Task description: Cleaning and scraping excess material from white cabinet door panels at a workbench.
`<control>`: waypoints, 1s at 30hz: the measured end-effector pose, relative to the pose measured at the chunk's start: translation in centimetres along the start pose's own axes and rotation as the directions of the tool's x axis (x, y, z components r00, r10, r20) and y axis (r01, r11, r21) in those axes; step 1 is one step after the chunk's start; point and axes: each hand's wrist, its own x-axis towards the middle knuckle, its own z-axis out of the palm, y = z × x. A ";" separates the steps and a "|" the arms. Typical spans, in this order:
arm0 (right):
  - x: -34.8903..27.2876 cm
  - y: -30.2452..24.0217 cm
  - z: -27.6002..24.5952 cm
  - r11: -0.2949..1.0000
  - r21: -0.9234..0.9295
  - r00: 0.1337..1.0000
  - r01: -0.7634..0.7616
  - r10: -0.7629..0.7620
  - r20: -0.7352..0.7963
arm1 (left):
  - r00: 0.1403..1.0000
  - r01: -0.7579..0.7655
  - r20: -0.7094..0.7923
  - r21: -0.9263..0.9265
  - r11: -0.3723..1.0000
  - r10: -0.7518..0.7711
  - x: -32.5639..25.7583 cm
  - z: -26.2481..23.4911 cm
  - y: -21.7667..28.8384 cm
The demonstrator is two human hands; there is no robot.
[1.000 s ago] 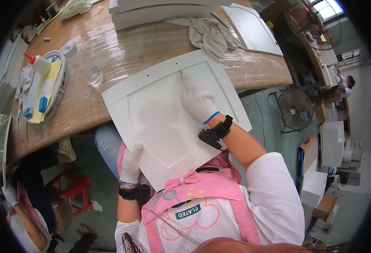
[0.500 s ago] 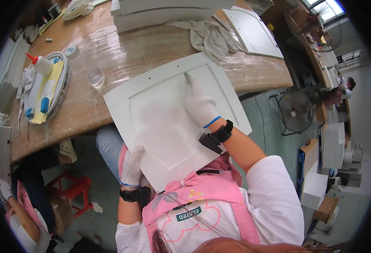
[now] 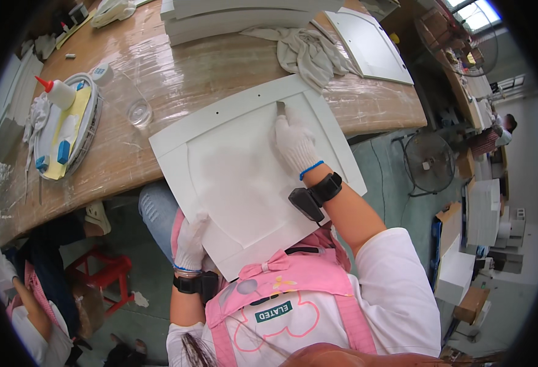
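Note:
A white cabinet door panel (image 3: 232, 165) with a raised frame rests tilted, its far end on the wooden table's edge (image 3: 177, 79) and its near end on my lap. My left hand (image 3: 190, 243), in a white glove, grips the panel's near left edge. My right hand (image 3: 292, 142), also gloved, presses a small grey sanding piece (image 3: 280, 108) against the groove near the panel's far corner.
A grey cloth (image 3: 308, 52) and stacked white panels (image 3: 238, 15) lie at the table's far side. A round tray with a glue bottle (image 3: 58, 93) sits at left, a clear glass dish (image 3: 139, 112) beside it. A floor fan (image 3: 431, 162) stands right. Another person (image 3: 33, 293) sits lower left.
My right hand has slid along the panel's groove toward the far edge. The left hand keeps its hold on the near edge.

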 end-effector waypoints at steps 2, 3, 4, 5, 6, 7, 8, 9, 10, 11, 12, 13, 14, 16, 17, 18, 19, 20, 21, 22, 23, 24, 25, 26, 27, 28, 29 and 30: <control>-0.3 0.5 0.4 0.996 -0.040 0.997 0.075 -0.075 -0.010 | 1.000 0.013 0.004 -0.044 0.999 -0.012 0.1 0.3 0.1; -0.5 0.7 0.5 0.985 -0.081 0.988 0.151 -0.153 -0.017 | 1.000 0.015 0.005 -0.044 0.999 -0.015 0.2 0.1 -0.1; -0.7 0.3 0.4 0.985 -0.079 0.988 0.153 -0.154 -0.014 | 1.000 0.004 -0.005 0.023 1.000 -0.004 0.2 -0.3 -0.2; -1.0 -0.3 0.2 0.992 -0.050 0.993 0.114 -0.115 -0.013 | 1.000 -0.006 -0.014 0.090 0.996 0.007 0.1 -0.5 -0.2; -1.2 -0.7 0.2 0.997 -0.022 0.997 0.075 -0.075 -0.011 | 1.000 -0.006 -0.018 0.090 0.996 0.007 0.0 -0.6 -0.4; -0.9 -0.7 0.2 0.997 -0.021 0.997 0.073 -0.074 -0.012 | 1.000 -0.012 -0.024 0.071 0.997 0.013 -0.1 -0.2 -0.2; -0.4 -0.8 0.2 0.981 0.173 0.992 -0.088 0.071 0.100 | 0.999 -0.018 -0.030 0.052 0.999 0.019 -0.1 0.0 -0.1; -0.1 -0.8 0.2 0.904 0.339 0.954 -0.262 0.188 0.235 | 0.999 -0.017 -0.028 0.052 0.998 0.019 -0.1 0.0 -0.1; 0.0 -0.4 0.3 0.904 0.339 0.954 -0.261 0.188 0.233 | 1.000 -0.023 -0.019 0.070 0.997 0.024 -0.1 -0.1 -0.1; 0.1 0.3 0.6 0.884 0.387 0.963 -0.264 0.217 0.162 | 1.000 -0.029 -0.009 0.088 0.996 0.030 -0.1 -0.2 -0.1; 0.1 1.0 0.7 0.862 0.433 0.964 -0.263 0.249 0.090 | 1.000 -0.029 -0.007 0.088 0.996 0.030 -0.1 -0.2 -0.1; 0.2 0.9 0.0 0.863 0.430 0.964 -0.265 0.252 0.088 | 1.000 -0.021 -0.001 0.051 0.998 0.021 0.1 -0.2 -0.3; 0.3 0.1 -1.1 0.805 0.486 0.940 -0.340 0.309 0.145 | 1.000 -0.015 -0.005 0.016 1.000 0.015 0.0 -0.3 -0.3; 0.7 0.0 -1.7 0.738 0.534 0.910 -0.413 0.363 0.202 | 1.000 -0.015 -0.017 0.024 1.000 0.016 -0.2 -0.1 0.0; 1.1 0.6 -1.3 0.791 0.494 0.931 -0.360 0.337 0.138 | 1.000 -0.015 -0.023 0.033 0.999 0.016 -0.3 0.0 0.1; 1.6 1.3 -0.8 0.839 0.449 0.949 -0.307 0.307 0.076 | 1.000 -0.014 -0.020 0.033 0.999 0.014 -0.2 -0.1 0.1; 2.4 3.2 0.5 0.838 0.449 0.948 -0.309 0.312 0.070 | 1.000 -0.005 -0.005 0.034 0.999 0.005 0.0 -0.1 0.0; 3.3 6.0 2.2 0.934 0.339 0.985 -0.115 0.150 -0.079 | 1.000 0.006 0.016 0.035 0.999 -0.007 0.3 0.1 0.0; 3.8 7.5 3.2 0.978 0.194 0.980 0.076 -0.037 -0.195 | 1.000 0.011 0.022 0.035 0.999 -0.012 0.4 0.3 0.0; 3.4 5.9 2.8 0.977 0.197 0.982 0.082 -0.045 -0.183 | 1.000 0.014 0.004 0.021 1.000 -0.014 0.2 0.0 -0.1; 2.5 2.7 1.2 0.915 0.398 0.990 -0.068 0.112 -0.089 | 1.000 0.014 -0.016 0.005 1.000 -0.014 -0.2 -0.2 0.0; 1.8 1.2 0.0 0.795 0.563 0.966 -0.226 0.258 0.023 | 1.000 0.015 -0.016 0.003 1.000 -0.015 -0.4 -0.1 0.1; 2.0 1.6 0.0 0.795 0.563 0.964 -0.228 0.264 0.018 | 1.000 -0.005 -0.002 0.045 0.999 0.005 -0.4 0.2 0.4; 2.3 2.3 0.3 0.833 0.519 0.975 -0.192 0.224 0.000 | 1.000 -0.025 0.012 0.087 0.996 0.024 -0.4 0.4 0.5; 2.5 2.9 0.4 0.867 0.473 0.983 -0.155 0.184 -0.015 | 1.000 -0.023 0.018 0.088 0.996 0.022 -0.3 0.4 0.5; 2.4 3.1 0.8 0.867 0.474 0.983 -0.156 0.185 -0.015 | 1.000 -0.021 0.020 0.097 0.995 0.019 -0.3 0.3 0.4; 2.4 3.1 1.3 0.905 0.404 0.984 -0.134 0.171 -0.058 | 1.000 -0.018 0.023 0.106 0.994 0.016 -0.2 0.3 0.4; 2.4 3.3 1.6 0.937 0.332 0.983 -0.113 0.154 -0.099 | 1.000 -0.018 0.024 0.107 0.994 0.015 -0.2 0.3 0.4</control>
